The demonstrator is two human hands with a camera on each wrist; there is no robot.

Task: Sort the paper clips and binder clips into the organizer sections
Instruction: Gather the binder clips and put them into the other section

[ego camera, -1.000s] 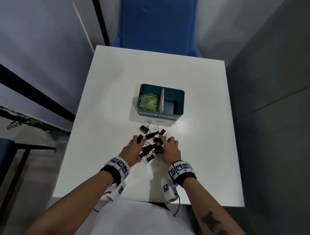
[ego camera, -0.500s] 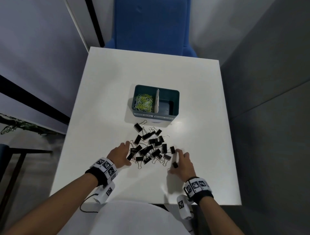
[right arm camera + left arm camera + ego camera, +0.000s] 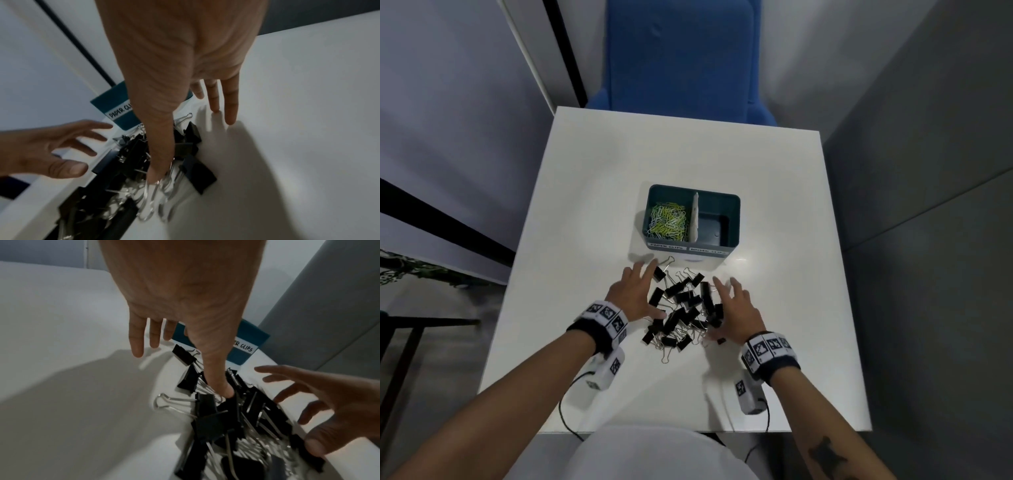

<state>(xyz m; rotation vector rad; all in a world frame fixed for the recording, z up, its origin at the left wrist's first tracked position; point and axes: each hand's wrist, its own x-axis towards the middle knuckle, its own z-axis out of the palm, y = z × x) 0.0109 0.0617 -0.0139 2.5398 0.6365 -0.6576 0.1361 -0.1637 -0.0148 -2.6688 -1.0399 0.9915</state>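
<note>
A pile of several black binder clips [image 3: 683, 310] with wire handles lies on the white table [image 3: 585, 205] in front of the teal organizer [image 3: 734, 219]. Its left section holds yellow-green and white paper clips [image 3: 667, 221]; the right section looks empty. My left hand [image 3: 635, 291] is spread flat at the pile's left edge, its thumb [image 3: 222, 386] touching the clips [image 3: 218, 421]. My right hand [image 3: 734, 306] is spread at the pile's right edge, its thumb [image 3: 158, 170] among the clips [image 3: 131, 155]. Neither hand holds anything.
A blue chair [image 3: 681, 58] stands behind the table's far edge. Grey walls rise close on both sides. The organizer's front carries labels reading PAPER CLIPS [image 3: 120, 111] and a second one ending in CLIPS [image 3: 244, 348]. Cables hang off the near table edge.
Both hands opened away from the pile, then came back forward along its two sides with fingers spread. The clips lie more spread out than a second ago.
</note>
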